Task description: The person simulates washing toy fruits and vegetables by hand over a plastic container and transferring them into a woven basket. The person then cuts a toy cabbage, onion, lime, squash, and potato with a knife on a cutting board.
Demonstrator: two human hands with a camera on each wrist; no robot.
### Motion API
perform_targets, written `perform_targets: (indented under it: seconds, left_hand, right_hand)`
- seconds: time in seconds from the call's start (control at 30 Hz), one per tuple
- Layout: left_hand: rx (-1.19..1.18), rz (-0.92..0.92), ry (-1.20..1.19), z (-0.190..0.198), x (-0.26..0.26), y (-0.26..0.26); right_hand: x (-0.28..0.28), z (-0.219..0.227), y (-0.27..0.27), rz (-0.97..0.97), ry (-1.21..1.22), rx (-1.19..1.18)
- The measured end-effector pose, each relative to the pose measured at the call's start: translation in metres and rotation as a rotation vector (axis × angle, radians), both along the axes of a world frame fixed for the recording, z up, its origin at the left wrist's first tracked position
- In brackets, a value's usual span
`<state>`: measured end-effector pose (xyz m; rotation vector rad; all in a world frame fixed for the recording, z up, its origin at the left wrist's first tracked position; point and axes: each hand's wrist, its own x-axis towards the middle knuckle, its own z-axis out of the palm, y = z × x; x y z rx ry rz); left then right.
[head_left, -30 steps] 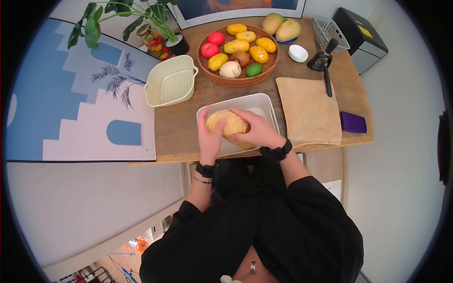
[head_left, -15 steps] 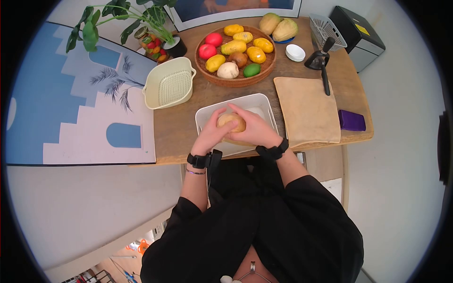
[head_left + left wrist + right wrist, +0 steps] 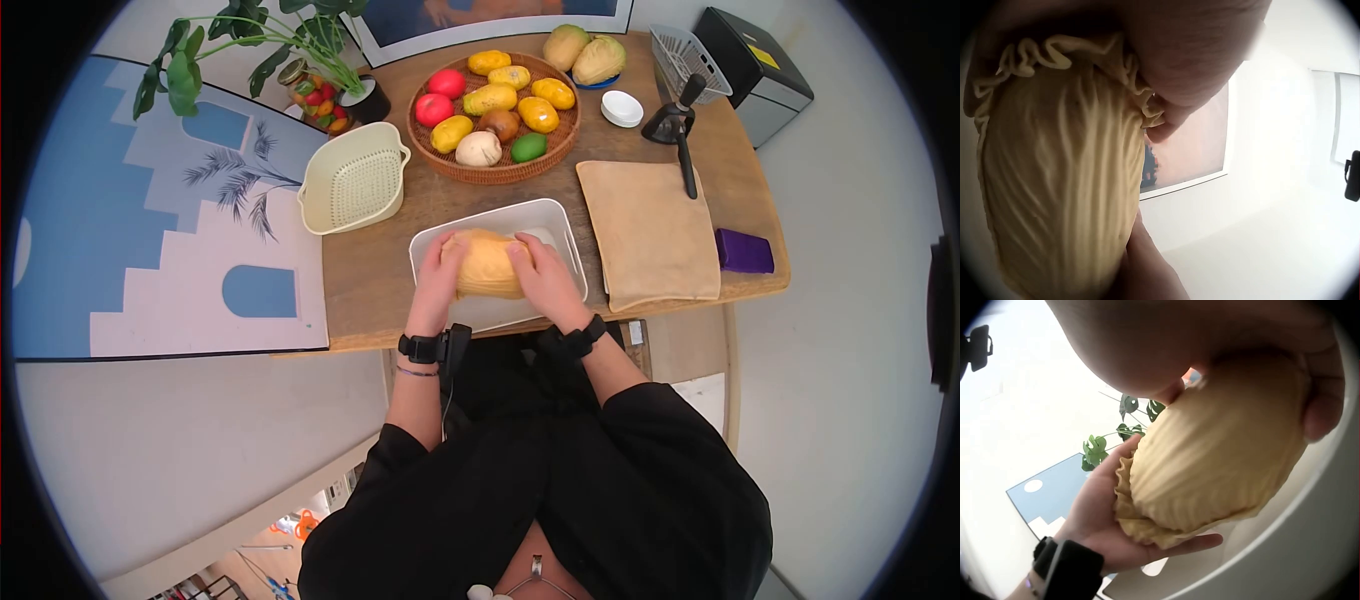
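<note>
A pale yellow napa cabbage (image 3: pixel 488 265) with ribbed sides lies crosswise between the two hands, over the white tub (image 3: pixel 572 245). My left hand (image 3: pixel 436 275) holds its left end; in the right wrist view the frilled leaf edge (image 3: pixel 1124 494) rests against that palm, with one finger stretched out beneath. On the other end, my right hand (image 3: pixel 548 278) grips with the thumb on top and fingers round the far side. The left wrist view shows the cabbage's ribbed side (image 3: pixel 1066 187) close up.
Behind the tub stands a wicker tray (image 3: pixel 490 175) of fruit and vegetables. A green colander (image 3: pixel 352 185) is at the left, a tan cutting board (image 3: pixel 650 235) at the right. Beyond are a black-handled tool (image 3: pixel 686 130), a purple box (image 3: pixel 745 251) and a white bowl (image 3: pixel 622 109).
The cabbage has been turned from end-up between close-set hands to lying crosswise, its long side now showing. The hands have moved apart to its two ends.
</note>
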<state>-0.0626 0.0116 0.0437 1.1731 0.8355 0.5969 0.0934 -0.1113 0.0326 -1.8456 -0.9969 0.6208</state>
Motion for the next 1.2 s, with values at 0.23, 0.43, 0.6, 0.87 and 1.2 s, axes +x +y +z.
perform_targets:
  seconds: [0.23,0.43,0.6,0.87,1.2]
  left_hand:
    - [0.036,0.058,-0.171,0.007,-0.002,-0.024]
    - [0.089,0.15,-0.09,0.007,0.003,-0.03]
    - [0.072,0.051,0.057,0.008,-0.001,-0.03]
    - [-0.426,0.054,-0.292,0.021,-0.014,-0.013]
    - [-0.337,-0.03,-0.396,0.021,-0.011,-0.026]
  right_hand:
    - [0.011,0.011,0.002,-0.003,0.171,-0.116]
    - [0.001,0.025,-0.015,0.194,-0.094,0.239]
    - [0.006,0.03,-0.028,0.336,-0.162,0.122]
    - [0.013,0.039,-0.026,0.313,-0.051,0.268]
    - [0.029,0.045,-0.016,0.251,0.935,-0.061]
